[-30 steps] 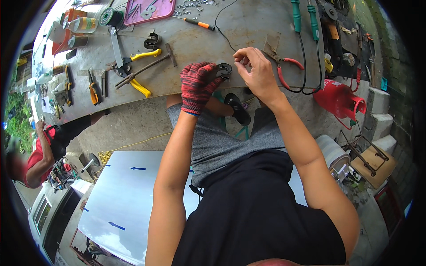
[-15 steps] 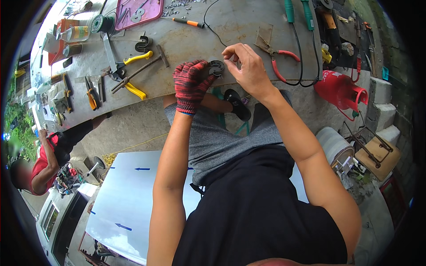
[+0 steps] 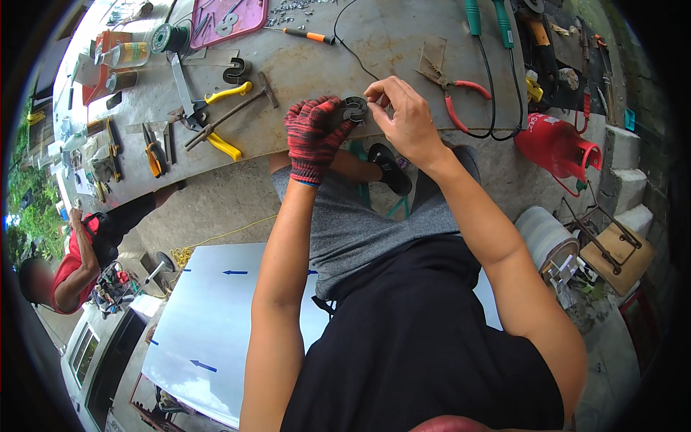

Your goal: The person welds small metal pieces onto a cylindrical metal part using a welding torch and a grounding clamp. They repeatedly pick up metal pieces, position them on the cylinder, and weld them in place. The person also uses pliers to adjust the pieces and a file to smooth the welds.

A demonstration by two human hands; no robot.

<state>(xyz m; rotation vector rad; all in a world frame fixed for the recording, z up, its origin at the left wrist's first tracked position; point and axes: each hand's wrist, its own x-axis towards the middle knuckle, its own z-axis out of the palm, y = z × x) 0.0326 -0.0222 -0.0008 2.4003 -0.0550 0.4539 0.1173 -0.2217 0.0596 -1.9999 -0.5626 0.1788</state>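
Head view: the left hand (image 3: 314,138), in a red-and-black knitted glove, grips a black, curved channel piece (image 3: 355,109) over the grey metal table's (image 3: 302,66) near edge. The bare right hand (image 3: 404,119) is just beside it, fingertips drawn together; their contents cannot be discerned.

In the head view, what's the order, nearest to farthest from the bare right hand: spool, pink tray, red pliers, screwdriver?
1. Red pliers: just right of the right hand.
2. Screwdriver: left, farther up the table.
3. Pink tray: farther left, at the top.
4. Spool: left of the tray.
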